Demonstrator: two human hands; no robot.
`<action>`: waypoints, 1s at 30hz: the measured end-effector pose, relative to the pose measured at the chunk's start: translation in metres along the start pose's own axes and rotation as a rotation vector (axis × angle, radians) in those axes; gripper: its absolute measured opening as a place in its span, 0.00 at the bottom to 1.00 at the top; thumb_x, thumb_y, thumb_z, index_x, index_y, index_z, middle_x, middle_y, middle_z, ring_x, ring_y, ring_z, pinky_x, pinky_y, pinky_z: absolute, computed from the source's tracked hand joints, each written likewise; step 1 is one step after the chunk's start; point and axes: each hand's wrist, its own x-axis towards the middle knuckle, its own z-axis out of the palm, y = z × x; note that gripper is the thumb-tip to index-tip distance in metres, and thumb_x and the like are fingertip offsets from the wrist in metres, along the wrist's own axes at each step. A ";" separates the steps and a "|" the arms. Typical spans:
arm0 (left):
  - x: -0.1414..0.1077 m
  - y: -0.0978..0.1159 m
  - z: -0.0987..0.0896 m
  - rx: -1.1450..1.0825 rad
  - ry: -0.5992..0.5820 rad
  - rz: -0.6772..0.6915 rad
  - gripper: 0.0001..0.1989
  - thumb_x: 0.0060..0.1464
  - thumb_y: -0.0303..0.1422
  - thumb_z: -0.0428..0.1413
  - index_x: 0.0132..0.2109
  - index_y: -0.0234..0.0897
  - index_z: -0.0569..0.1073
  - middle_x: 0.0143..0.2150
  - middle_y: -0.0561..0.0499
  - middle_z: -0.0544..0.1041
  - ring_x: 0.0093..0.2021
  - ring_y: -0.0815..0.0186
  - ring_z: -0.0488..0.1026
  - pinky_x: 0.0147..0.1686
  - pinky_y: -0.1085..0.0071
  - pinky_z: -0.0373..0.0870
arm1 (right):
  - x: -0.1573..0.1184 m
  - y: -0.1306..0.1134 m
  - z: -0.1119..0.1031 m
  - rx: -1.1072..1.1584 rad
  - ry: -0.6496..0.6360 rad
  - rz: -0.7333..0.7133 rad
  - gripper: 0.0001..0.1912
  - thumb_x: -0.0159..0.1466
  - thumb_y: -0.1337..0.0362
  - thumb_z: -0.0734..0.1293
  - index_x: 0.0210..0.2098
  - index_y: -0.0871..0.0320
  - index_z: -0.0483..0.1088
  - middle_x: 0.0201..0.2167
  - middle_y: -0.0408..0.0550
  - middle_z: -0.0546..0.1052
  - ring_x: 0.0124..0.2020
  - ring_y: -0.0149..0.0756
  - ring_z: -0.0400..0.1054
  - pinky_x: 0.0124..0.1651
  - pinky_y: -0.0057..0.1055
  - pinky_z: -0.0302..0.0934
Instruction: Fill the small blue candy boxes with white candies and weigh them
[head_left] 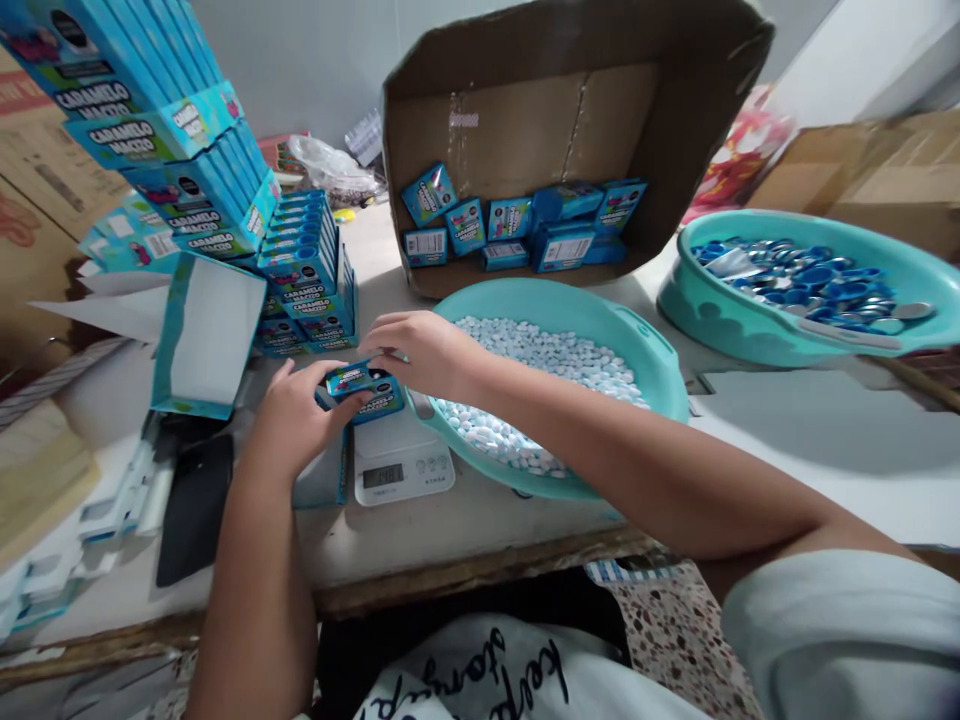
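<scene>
My left hand (296,410) grips a small blue candy box (349,378), with the thumb along its near side. Just behind and to the right of it, another blue box (381,402) rests on the white digital kitchen scale (405,478), whose display is lit. My right hand (427,350) hangs over these boxes from the right, its fingers curled down together; whatever they hold is hidden. Under my right forearm stands a turquoise tub (664,390) of small white and pale blue candies (517,445).
An open carton (517,110) with several blue boxes leans at the back. Stacked blue display boxes (187,150) rise at the left, near an open blue tray (206,335) and a black phone (195,510). A second turquoise tub (720,310) holds blue and silver pieces at right.
</scene>
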 end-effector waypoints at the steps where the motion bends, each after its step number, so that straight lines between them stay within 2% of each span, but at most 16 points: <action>1: 0.000 -0.001 0.001 -0.005 0.001 0.006 0.29 0.55 0.59 0.56 0.51 0.42 0.79 0.49 0.44 0.82 0.54 0.47 0.75 0.70 0.44 0.59 | 0.000 -0.002 -0.004 -0.019 -0.004 0.014 0.14 0.67 0.76 0.63 0.48 0.63 0.78 0.48 0.54 0.78 0.47 0.37 0.70 0.52 0.34 0.64; 4: -0.001 -0.005 0.002 0.000 0.012 0.018 0.29 0.54 0.58 0.58 0.51 0.42 0.79 0.48 0.45 0.82 0.53 0.48 0.76 0.71 0.43 0.55 | -0.003 -0.008 -0.024 -0.164 -0.076 0.134 0.16 0.69 0.74 0.63 0.53 0.64 0.75 0.53 0.57 0.76 0.52 0.40 0.70 0.54 0.35 0.63; 7: -0.003 -0.006 0.001 0.012 0.056 0.043 0.30 0.55 0.61 0.57 0.52 0.42 0.78 0.48 0.45 0.81 0.52 0.50 0.76 0.72 0.41 0.51 | -0.011 -0.007 -0.048 -0.370 -0.307 0.387 0.14 0.69 0.71 0.64 0.53 0.66 0.76 0.52 0.58 0.77 0.51 0.43 0.71 0.50 0.35 0.63; 9: -0.004 -0.006 0.000 -0.022 0.165 0.086 0.33 0.60 0.63 0.50 0.53 0.40 0.78 0.50 0.43 0.80 0.51 0.51 0.76 0.69 0.43 0.57 | -0.016 -0.003 -0.057 -0.440 -0.512 0.537 0.16 0.68 0.67 0.68 0.55 0.63 0.76 0.52 0.57 0.77 0.48 0.44 0.72 0.43 0.34 0.61; 10: -0.004 -0.006 -0.001 -0.044 0.252 0.109 0.35 0.62 0.63 0.47 0.54 0.38 0.77 0.50 0.42 0.79 0.52 0.52 0.76 0.66 0.46 0.62 | -0.017 0.000 -0.059 -0.456 -0.598 0.573 0.17 0.68 0.65 0.69 0.56 0.61 0.76 0.53 0.56 0.77 0.47 0.44 0.72 0.40 0.33 0.60; 12: -0.003 -0.007 -0.004 -0.076 0.440 0.137 0.35 0.66 0.60 0.42 0.55 0.35 0.76 0.51 0.38 0.78 0.52 0.53 0.75 0.59 0.53 0.69 | -0.017 0.003 -0.059 -0.473 -0.691 0.579 0.18 0.67 0.63 0.70 0.55 0.60 0.76 0.53 0.54 0.77 0.45 0.43 0.72 0.35 0.32 0.57; 15: -0.003 -0.009 -0.005 -0.080 0.591 0.133 0.32 0.69 0.55 0.41 0.55 0.33 0.76 0.50 0.36 0.78 0.51 0.53 0.76 0.55 0.55 0.71 | -0.014 -0.001 -0.056 -0.491 -0.722 0.551 0.16 0.66 0.67 0.69 0.52 0.63 0.77 0.49 0.54 0.77 0.42 0.40 0.70 0.33 0.32 0.54; 20: -0.001 -0.008 -0.003 -0.058 0.621 0.139 0.31 0.69 0.53 0.42 0.53 0.31 0.77 0.47 0.35 0.79 0.51 0.51 0.77 0.52 0.52 0.71 | -0.010 -0.015 -0.054 -0.539 -0.785 0.587 0.13 0.69 0.72 0.62 0.46 0.66 0.78 0.39 0.53 0.77 0.30 0.33 0.65 0.31 0.32 0.51; 23: -0.002 -0.005 -0.003 -0.064 0.642 0.157 0.31 0.70 0.53 0.42 0.52 0.30 0.77 0.45 0.35 0.80 0.48 0.51 0.78 0.50 0.50 0.73 | -0.011 -0.016 -0.052 -0.563 -0.784 0.578 0.13 0.69 0.71 0.61 0.45 0.67 0.77 0.34 0.52 0.75 0.27 0.34 0.62 0.30 0.33 0.53; 26: -0.003 -0.005 -0.005 -0.060 0.597 0.132 0.27 0.70 0.51 0.42 0.53 0.38 0.77 0.47 0.38 0.80 0.49 0.52 0.78 0.51 0.48 0.73 | -0.012 -0.015 -0.050 -0.570 -0.778 0.558 0.14 0.68 0.72 0.61 0.46 0.67 0.76 0.34 0.52 0.74 0.27 0.35 0.62 0.29 0.34 0.53; 30: -0.005 -0.005 -0.006 -0.069 0.564 0.109 0.23 0.70 0.51 0.42 0.52 0.47 0.76 0.47 0.41 0.81 0.50 0.54 0.78 0.52 0.47 0.75 | -0.012 -0.010 -0.048 -0.555 -0.778 0.564 0.13 0.67 0.71 0.62 0.47 0.66 0.76 0.39 0.54 0.76 0.33 0.37 0.67 0.30 0.32 0.54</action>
